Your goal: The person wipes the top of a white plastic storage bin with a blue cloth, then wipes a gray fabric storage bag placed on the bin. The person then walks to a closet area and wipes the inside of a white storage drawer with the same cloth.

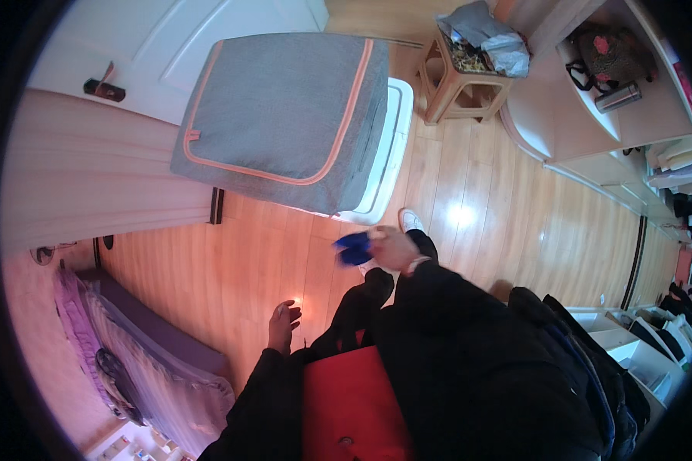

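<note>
My right hand (pixel 396 250) is out in front of me, its fingers closed round a small, dark blue, soft-looking item (pixel 354 249). Motion blurs this item, and its exact kind cannot be made out. Lower and to the left, my left hand (pixel 283 326) hangs over the wooden floor with its fingers loosely bent and nothing in them. Beyond my right hand stands a large grey fabric storage box (pixel 277 107) with orange-pink trim, on top of a white plastic bin (pixel 388 165). A red panel with a round fastener (pixel 354 407) lies against my front.
A brown plastic stool (pixel 469 88) holding grey cloth and plastic bags stands at the far right. White shelves (pixel 561 138) run along the right, with a metal flask (pixel 618 97) on one. At left are a white door (pixel 154 54), a pale curtain (pixel 108 169) and a purple-covered bed (pixel 154 376).
</note>
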The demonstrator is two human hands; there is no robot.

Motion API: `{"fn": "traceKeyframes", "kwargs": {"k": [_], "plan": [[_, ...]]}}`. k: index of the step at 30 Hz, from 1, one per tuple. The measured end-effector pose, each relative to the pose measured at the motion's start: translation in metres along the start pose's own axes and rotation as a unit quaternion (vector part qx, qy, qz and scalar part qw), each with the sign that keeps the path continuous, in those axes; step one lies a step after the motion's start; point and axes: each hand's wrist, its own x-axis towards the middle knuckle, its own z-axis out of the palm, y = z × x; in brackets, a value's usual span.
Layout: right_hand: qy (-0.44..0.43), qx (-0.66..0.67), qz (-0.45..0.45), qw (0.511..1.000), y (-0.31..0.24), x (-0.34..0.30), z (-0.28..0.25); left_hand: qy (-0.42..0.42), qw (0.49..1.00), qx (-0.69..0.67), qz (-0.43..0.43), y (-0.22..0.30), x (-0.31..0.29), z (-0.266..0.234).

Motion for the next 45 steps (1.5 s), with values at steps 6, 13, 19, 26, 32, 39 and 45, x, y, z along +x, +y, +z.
{"fn": "traceKeyframes", "kwargs": {"k": [6,13,19,26,32,39,45], "plan": [[0.350,0.766,0.254,0.475,0.070,-0.108,-0.084,-0.038,0.999,0.004,0.016,-0.004,-0.001,-0.001],[0.330,0.600,0.399,0.610,0.123,-0.130,-0.080,-0.041,0.998,0.030,-0.022,-0.015,-0.009,0.006],[0.278,0.621,0.385,0.623,0.119,-0.056,-0.049,-0.027,0.994,0.064,-0.086,-0.035,-0.032,0.009],[0.353,0.615,0.256,0.657,0.136,0.051,-0.076,-0.034,0.989,0.041,-0.138,-0.041,-0.040,0.006],[0.252,-0.226,0.193,0.921,0.140,0.098,-0.028,-0.084,0.981,0.081,-0.157,-0.042,-0.009,-0.016],[0.207,-0.143,0.314,0.916,0.050,0.114,0.096,-0.078,0.982,0.053,-0.166,-0.083,0.037,-0.112],[0.375,0.076,0.389,0.838,-0.039,0.143,0.170,-0.022,0.977,0.059,-0.203,-0.129,0.063,-0.209]]}}
